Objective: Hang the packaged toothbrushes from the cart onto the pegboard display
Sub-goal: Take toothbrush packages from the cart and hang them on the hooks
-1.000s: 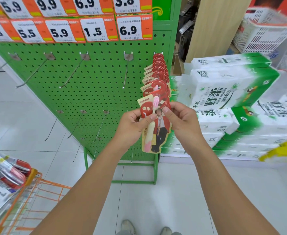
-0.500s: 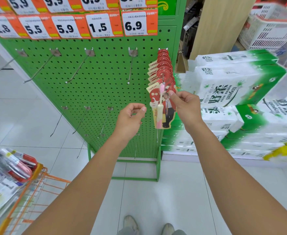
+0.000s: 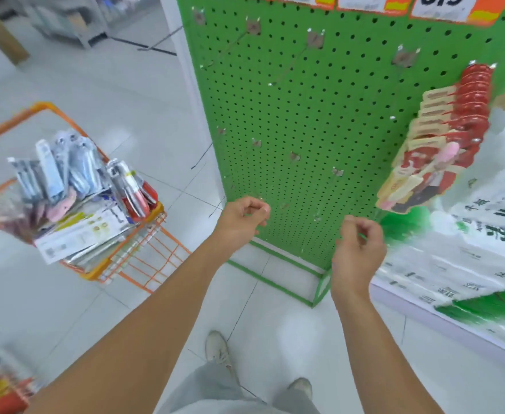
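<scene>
Fingers on both the left hand (image 3: 242, 218) and right hand (image 3: 357, 249) are loosely curled, nothing held. Red-carded packaged toothbrushes (image 3: 442, 144) are stacked on a right-side hook of the green perforated metal pegboard (image 3: 290, 115); more are piled in the orange wire cart (image 3: 143, 249).

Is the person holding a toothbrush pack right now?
No, the left hand and the right hand hold nothing, their fingers loosely curled, while the toothbrush packs hang on the pegboard.

R hand (image 3: 359, 249) off hung toothbrush pack (image 3: 418, 177)
</scene>
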Action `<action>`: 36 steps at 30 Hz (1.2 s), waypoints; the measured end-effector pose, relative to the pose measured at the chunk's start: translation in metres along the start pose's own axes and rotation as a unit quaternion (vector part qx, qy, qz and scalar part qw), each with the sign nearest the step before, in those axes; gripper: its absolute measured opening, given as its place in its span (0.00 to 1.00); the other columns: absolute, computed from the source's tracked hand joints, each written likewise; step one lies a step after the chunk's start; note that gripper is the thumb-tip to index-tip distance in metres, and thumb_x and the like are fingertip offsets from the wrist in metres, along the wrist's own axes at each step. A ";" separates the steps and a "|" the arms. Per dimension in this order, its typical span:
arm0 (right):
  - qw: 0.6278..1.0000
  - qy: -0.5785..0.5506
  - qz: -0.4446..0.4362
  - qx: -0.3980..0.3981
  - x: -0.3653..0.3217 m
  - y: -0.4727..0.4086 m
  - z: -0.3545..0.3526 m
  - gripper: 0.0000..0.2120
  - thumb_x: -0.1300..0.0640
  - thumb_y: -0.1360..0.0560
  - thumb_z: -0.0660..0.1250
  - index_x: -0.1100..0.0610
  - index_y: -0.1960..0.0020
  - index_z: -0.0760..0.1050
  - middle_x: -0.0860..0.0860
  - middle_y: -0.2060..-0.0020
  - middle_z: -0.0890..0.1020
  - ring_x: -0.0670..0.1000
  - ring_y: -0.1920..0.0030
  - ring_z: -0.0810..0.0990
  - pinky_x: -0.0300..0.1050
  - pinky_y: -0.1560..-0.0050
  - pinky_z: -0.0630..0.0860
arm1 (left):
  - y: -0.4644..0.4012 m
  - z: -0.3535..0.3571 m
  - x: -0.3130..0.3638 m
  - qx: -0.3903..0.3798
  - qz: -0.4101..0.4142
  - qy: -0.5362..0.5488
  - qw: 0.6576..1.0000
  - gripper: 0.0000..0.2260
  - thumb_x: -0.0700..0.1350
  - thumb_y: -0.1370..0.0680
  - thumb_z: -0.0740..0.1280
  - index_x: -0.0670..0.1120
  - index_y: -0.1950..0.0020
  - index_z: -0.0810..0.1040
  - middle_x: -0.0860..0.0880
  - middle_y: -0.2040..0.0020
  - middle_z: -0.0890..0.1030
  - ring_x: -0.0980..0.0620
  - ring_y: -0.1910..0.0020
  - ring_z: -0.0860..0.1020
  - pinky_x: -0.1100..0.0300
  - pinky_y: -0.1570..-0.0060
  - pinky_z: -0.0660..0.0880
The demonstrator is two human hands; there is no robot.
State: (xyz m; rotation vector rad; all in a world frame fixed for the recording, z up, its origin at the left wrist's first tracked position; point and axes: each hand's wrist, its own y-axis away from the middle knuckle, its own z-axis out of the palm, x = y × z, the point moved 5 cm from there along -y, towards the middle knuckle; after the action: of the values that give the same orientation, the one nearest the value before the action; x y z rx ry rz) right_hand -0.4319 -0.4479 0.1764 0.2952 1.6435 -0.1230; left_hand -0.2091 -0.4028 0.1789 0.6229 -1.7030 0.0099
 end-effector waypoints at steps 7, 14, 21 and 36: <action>0.886 0.124 0.062 -0.442 0.009 0.112 0.227 0.07 0.59 0.20 0.68 0.63 0.50 0.80 0.54 0.62 0.83 0.48 0.63 0.81 0.41 0.60 0.79 | -0.014 -0.198 -0.088 0.172 -0.072 0.081 0.979 0.05 0.42 0.20 0.68 0.48 0.56 0.78 0.47 0.59 0.82 0.52 0.63 0.79 0.60 0.63 0.73; 0.831 0.194 0.097 -0.512 0.045 0.201 0.421 0.02 0.60 0.23 0.72 0.58 0.52 0.79 0.56 0.58 0.82 0.51 0.60 0.80 0.47 0.57 0.80 | -0.017 -0.383 -0.183 0.272 -0.148 0.143 0.940 0.03 0.45 0.26 0.72 0.48 0.58 0.79 0.46 0.61 0.81 0.50 0.65 0.78 0.60 0.63 0.71; 0.877 0.247 0.105 -0.399 0.078 0.183 0.510 0.11 0.56 0.26 0.75 0.55 0.47 0.78 0.54 0.46 0.83 0.53 0.49 0.83 0.47 0.49 0.83 | -0.062 -0.436 -0.224 0.219 -0.191 0.186 0.939 0.04 0.45 0.20 0.69 0.45 0.48 0.78 0.47 0.56 0.81 0.50 0.61 0.78 0.59 0.61 0.73; 0.865 0.333 0.065 -0.369 0.131 0.113 0.603 0.11 0.55 0.26 0.74 0.54 0.45 0.79 0.49 0.52 0.83 0.52 0.50 0.82 0.48 0.42 0.78 | -0.198 -0.395 -0.243 0.185 -0.237 0.079 0.950 0.11 0.49 0.23 0.72 0.46 0.44 0.79 0.50 0.54 0.80 0.49 0.54 0.79 0.60 0.59 0.75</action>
State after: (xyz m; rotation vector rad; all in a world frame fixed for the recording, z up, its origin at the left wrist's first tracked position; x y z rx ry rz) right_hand 0.1693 -0.4778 -0.0010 -0.1723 2.2015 0.7861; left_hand 0.2537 -0.3417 -0.0132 1.2687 -1.3675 0.0372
